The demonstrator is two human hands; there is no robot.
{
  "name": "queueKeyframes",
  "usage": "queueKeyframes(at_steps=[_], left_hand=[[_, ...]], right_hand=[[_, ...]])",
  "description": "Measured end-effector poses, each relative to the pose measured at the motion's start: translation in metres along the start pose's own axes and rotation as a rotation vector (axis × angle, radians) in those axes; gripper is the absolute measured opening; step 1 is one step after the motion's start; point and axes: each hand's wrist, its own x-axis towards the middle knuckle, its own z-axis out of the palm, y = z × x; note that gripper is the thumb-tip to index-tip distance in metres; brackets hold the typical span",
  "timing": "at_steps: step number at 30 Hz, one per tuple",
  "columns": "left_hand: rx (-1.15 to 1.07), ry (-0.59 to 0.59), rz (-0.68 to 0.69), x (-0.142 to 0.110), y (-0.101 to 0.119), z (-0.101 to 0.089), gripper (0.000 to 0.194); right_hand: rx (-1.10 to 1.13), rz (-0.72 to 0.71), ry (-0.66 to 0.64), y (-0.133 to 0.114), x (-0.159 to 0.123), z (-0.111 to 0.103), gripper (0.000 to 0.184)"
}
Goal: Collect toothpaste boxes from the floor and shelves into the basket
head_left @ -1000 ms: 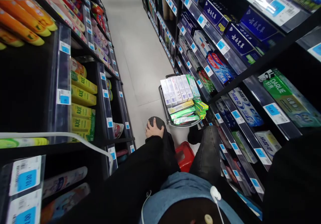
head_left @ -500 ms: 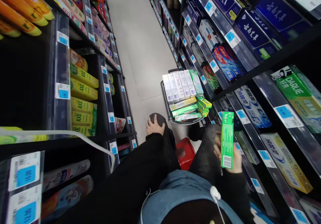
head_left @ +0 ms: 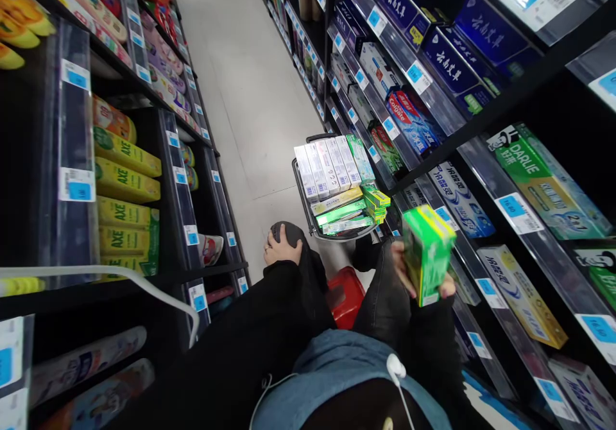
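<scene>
Since half a second ago, the green pack [head_left: 428, 253] has been turning in the right grip [head_left: 402, 268]: where a narrow side was facing up, a broader green-and-yellow block is now showing. Whether it is one box or several pressed together, I cannot tell. Goods and shelves are sitting further left in view.

Right grip is grasping the pack, digits showing at its left side and lower right corner, and is holding it beside the right thigh [head_left: 378, 292]. Left grip [head_left: 282, 246] is resting released, fingers spread over the left knee [head_left: 297, 230].

Ahead of the right grip and to its left, the basket [head_left: 308, 221] is standing on the floor [head_left: 260, 186]. White boxes [head_left: 330, 170] are lining its far part; green-and-yellow boxes [head_left: 376, 204] are lying at its near right corner. Left of the right grip, a red stool-like thing [head_left: 345, 296] is showing between the legs. Right of that grip, a yellow-and-white box [head_left: 522, 295] is lying on a shelf, with a Darlie box [head_left: 553, 186] sitting beyond it. Left of the left grip, Axe boxes [head_left: 128, 218] are filling a shelf.
</scene>
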Motion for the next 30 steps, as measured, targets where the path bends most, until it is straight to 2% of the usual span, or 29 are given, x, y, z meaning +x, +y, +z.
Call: queueKeyframes(at_steps=[2, 4, 5, 7, 10, 14, 19, 24, 30], left_hand=[[-0.004, -0.004, 0.001, 0.001, 0.0, 0.0, 0.075], [-0.011, -0.017, 0.0, 0.001, -0.001, 0.001, 0.076], [-0.013, -0.028, -0.003, 0.001, -0.001, 0.001, 0.076], [-0.014, -0.045, -0.003, 0.002, -0.001, 0.001, 0.076], [-0.008, -0.024, 0.001, 0.001, -0.001, 0.0, 0.075], [-0.017, -0.016, -0.001, 0.001, -0.002, 0.0, 0.075], [-0.025, -0.008, -0.009, 0.002, -0.002, 0.001, 0.074], [-0.034, -0.013, -0.006, 0.003, -0.002, 0.003, 0.075], [-0.027, 0.001, -0.006, 0.002, -0.004, 0.004, 0.074]], right_hand=[[-0.163, 0.041, 0.219, -0.012, 0.009, -0.008, 0.077], [-0.525, 0.168, 0.461, -0.018, 0.027, -0.024, 0.063], [-0.734, 0.256, 0.541, -0.019, 0.039, -0.035, 0.06], [-1.11, 0.433, 0.579, -0.014, 0.067, -0.056, 0.054], [-1.425, 0.68, 0.443, 0.003, 0.113, -0.082, 0.049], [-1.518, 0.908, 0.318, 0.02, 0.163, -0.093, 0.053], [-1.517, 1.041, 0.223, 0.029, 0.2, -0.095, 0.058], [-1.52, 1.086, 0.132, 0.042, 0.213, -0.1, 0.058], [-1.471, 1.093, 0.199, 0.038, 0.205, -0.105, 0.053]])
